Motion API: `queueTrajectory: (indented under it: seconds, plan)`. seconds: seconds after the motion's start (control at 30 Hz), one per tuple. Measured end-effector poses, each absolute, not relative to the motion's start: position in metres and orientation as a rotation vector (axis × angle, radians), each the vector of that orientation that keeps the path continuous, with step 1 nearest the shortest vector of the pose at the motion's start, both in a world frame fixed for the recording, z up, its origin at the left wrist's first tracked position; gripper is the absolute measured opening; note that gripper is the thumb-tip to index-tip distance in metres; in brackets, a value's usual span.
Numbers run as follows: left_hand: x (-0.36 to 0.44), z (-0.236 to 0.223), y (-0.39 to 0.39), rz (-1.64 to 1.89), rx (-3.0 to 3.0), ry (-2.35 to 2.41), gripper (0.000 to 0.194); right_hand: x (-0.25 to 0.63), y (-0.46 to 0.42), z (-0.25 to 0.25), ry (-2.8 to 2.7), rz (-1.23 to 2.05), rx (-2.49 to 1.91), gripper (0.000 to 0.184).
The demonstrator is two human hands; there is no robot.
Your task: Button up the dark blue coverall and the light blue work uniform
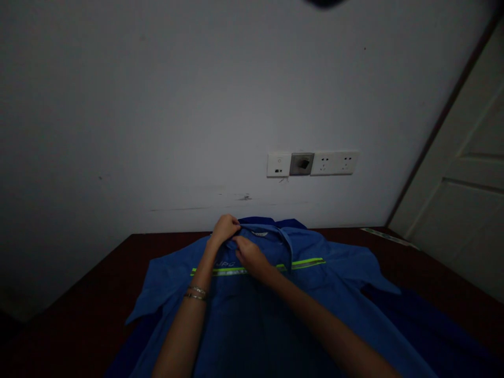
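Light-blue shirt [255, 315]: spread on the dark red tabletop [169, 243], collar [289, 247] near the middle of the far edge, body running down toward the near edge, short sleeves splayed toward the left and right edges.
Left hand [226, 229]: nearly closed, thumb and fingertips pinched together on fabric at the left side of the collar, close to the far edge.
Right hand [251, 255]: mostly curled, thumb and finger drawn together on cloth at the front of the neck opening, just beside and slightly nearer than the left hand; too dim to tell exactly which fold.
Left wrist: circled by bracelets [196, 293].
Chest band [307, 263]: bright yellow-green and silver, crossing the shirt from side to side, partly covered by both forearms.
Lettering [223, 264]: pale, just above the band on the left; cannot be read with certainty.
Neck label [259, 234]: white, inside the collar.
Dark-blue cloth [429, 325]: beneath the shirt, showing beyond the collar by the far edge and out past both sides.
Thin strip [389, 238]: lying at the far right corner of the tabletop.
Wall [157, 115]: pale, scuffed, along the far edge, bearing a row of sockets [334, 163].
Door [476, 131]: panelled, beyond the right edge.
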State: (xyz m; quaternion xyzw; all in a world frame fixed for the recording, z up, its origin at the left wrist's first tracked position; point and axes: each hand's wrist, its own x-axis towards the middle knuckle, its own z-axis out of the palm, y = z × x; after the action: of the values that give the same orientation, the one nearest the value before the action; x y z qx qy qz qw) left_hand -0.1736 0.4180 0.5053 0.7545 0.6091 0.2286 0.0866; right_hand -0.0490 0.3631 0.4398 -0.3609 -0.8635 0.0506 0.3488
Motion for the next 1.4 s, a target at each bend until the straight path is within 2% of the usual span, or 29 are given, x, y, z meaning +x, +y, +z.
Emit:
queueTrajectory:
  seconds: [0.13,0.27,0.33,0.43,0.6,0.73,0.8,0.9,1.0,1.1,1.23,1.4]
  plan:
    - [-0.177,0.503,0.424,0.743,2.165,1.822,0.022,-0.053,0.350,0.437,-2.544,-0.401,-0.757,0.014]
    - [-0.180,0.504,0.424,0.741,2.069,1.858,0.022,-0.054,0.342,0.428,-2.641,-0.519,-0.667,0.013]
    - [-0.179,0.506,0.423,0.725,2.062,1.861,0.021,-0.051,0.339,0.427,-2.658,-0.467,-0.622,0.012]
    - [-0.177,0.507,0.420,0.710,2.085,1.855,0.021,-0.045,0.338,0.431,-2.541,-0.209,-0.643,0.013]
    - [-0.174,0.507,0.421,0.783,2.151,1.826,0.022,-0.041,0.354,0.435,-2.115,0.206,-1.022,0.013]
    - [-0.170,0.505,0.422,0.830,2.196,1.895,0.024,-0.039,0.359,0.434,-2.276,0.320,-1.131,0.027]
    - [-0.166,0.501,0.420,0.886,2.200,1.966,0.025,-0.034,0.358,0.438,-2.367,0.264,-1.140,0.025]
    - [-0.159,0.494,0.418,0.945,2.200,2.078,0.027,-0.015,0.362,0.453,-2.324,-0.025,-1.211,0.017]
    - [-0.155,0.486,0.418,0.918,2.198,2.145,0.028,0.013,0.376,0.470,-2.231,-0.286,-1.273,0.020]
    - [-0.156,0.481,0.419,0.909,2.218,2.161,0.028,0.044,0.393,0.477,-2.261,-0.298,-1.284,0.021]
    - [-0.162,0.479,0.420,0.913,2.261,2.213,0.028,0.078,0.411,0.472,-2.287,0.006,-1.249,0.021]
    - [-0.167,0.474,0.421,0.875,2.309,2.258,0.028,0.100,0.424,0.462,-2.053,0.440,-1.205,0.021]
